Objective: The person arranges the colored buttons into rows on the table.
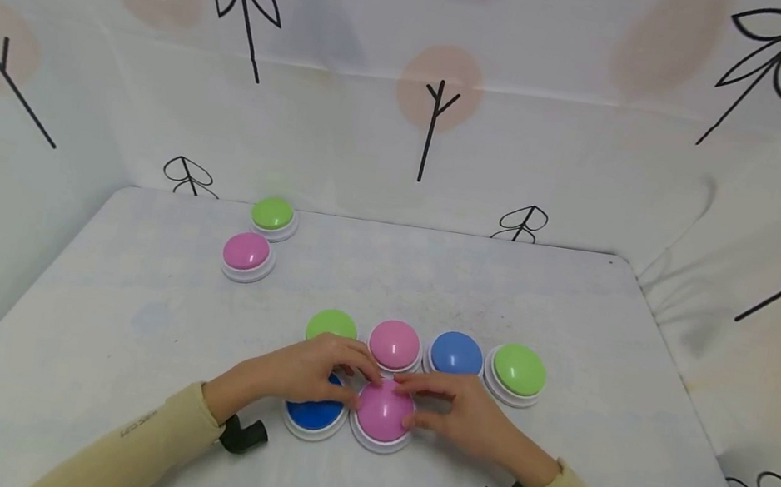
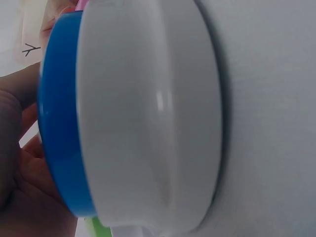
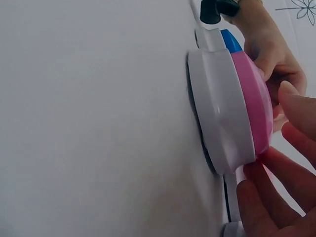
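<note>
A person's two bare hands meet over a glossy pink dome button on a round white plastic base, at the front of a cluster on a white table. The left hand reaches across a glossy blue dome button on a white base, its bent thumb and fingers at the pink dome's left and far edge. The right hand mirrors it, fingers curled against the far right edge, thumb at the right side. Between them the fingers clasp the dome; how firmly cannot be told.

The pink button stands just right of the blue one. Directly behind it is a second pink button, in a back row with a left green button, a light blue button and a right green button. Well apart, at the table's far left, sit a far green button and a far pink button.

The step in hand appears to be setting the held button snugly into the front row. The next move calls for squaring its base against its neighbours, then lifting the fingers away without nudging it.
</note>
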`<state>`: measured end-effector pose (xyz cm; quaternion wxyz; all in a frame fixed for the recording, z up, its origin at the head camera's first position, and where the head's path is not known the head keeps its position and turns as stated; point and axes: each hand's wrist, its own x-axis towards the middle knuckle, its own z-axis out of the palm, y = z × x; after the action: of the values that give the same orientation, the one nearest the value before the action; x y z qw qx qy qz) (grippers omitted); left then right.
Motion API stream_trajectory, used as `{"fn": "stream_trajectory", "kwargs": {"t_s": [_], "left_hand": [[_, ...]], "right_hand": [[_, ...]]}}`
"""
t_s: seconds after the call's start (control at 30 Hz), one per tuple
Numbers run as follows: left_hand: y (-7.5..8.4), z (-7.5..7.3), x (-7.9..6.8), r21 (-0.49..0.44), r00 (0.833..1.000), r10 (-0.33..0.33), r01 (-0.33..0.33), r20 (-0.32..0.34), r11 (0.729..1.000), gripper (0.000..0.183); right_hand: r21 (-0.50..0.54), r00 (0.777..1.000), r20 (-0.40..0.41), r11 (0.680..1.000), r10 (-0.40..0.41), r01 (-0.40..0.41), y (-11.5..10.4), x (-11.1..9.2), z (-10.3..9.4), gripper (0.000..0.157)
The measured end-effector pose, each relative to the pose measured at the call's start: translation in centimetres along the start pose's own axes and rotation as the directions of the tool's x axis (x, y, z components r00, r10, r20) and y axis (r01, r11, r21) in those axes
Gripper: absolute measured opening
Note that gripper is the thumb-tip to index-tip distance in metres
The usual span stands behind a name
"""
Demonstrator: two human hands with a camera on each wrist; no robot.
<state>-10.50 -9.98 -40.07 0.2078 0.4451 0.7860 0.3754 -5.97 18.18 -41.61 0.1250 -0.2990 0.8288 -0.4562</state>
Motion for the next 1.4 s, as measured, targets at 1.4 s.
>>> {"fn": "stream_trajectory", "kwargs": {"t_s": [1.4], "left_hand": [[-6.2,-8.7,-8.8,-0.004,0.819,-0.286,0.328,-0.497,0.945,0.033]], "right_hand": [[0.052,0.990,0.142,0.998,0.016,-0.024,-2.7,18.9,-0.3,0.034]]}}
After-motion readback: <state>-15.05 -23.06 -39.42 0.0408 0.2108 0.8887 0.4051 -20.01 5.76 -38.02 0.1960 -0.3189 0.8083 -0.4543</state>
